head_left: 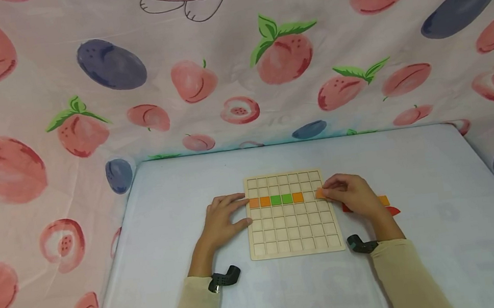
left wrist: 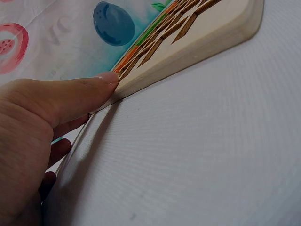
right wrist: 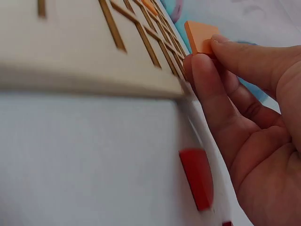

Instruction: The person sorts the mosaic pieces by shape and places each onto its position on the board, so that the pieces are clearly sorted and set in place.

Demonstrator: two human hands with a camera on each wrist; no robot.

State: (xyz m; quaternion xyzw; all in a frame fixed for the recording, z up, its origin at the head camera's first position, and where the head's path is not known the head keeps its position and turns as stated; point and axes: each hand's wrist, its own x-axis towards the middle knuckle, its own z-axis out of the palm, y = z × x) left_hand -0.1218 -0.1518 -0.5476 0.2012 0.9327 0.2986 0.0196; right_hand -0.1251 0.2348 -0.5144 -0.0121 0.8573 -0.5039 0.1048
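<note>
A square wooden grid board (head_left: 298,251) lies on the table. Across its third row from the back runs a line of orange and green tiles (head_left: 276,200), starting at the left edge. My left hand (head_left: 223,221) rests its thumb and fingertips along the board's left edge. In the right wrist view, an orange square tile (right wrist: 201,36) is pinched between the thumb and fingers of my right hand (right wrist: 244,103). The head view has this tile over the right end of the same row, beyond one bare cell.
Right of the board, partly hidden by my right hand, lie loose pieces: an orange piece (head_left: 383,201) and red pieces (head_left: 393,210). The white table (head_left: 176,183) ends at a fruit-patterned cloth (head_left: 228,74) behind and at the sides. A black device is strapped to each wrist.
</note>
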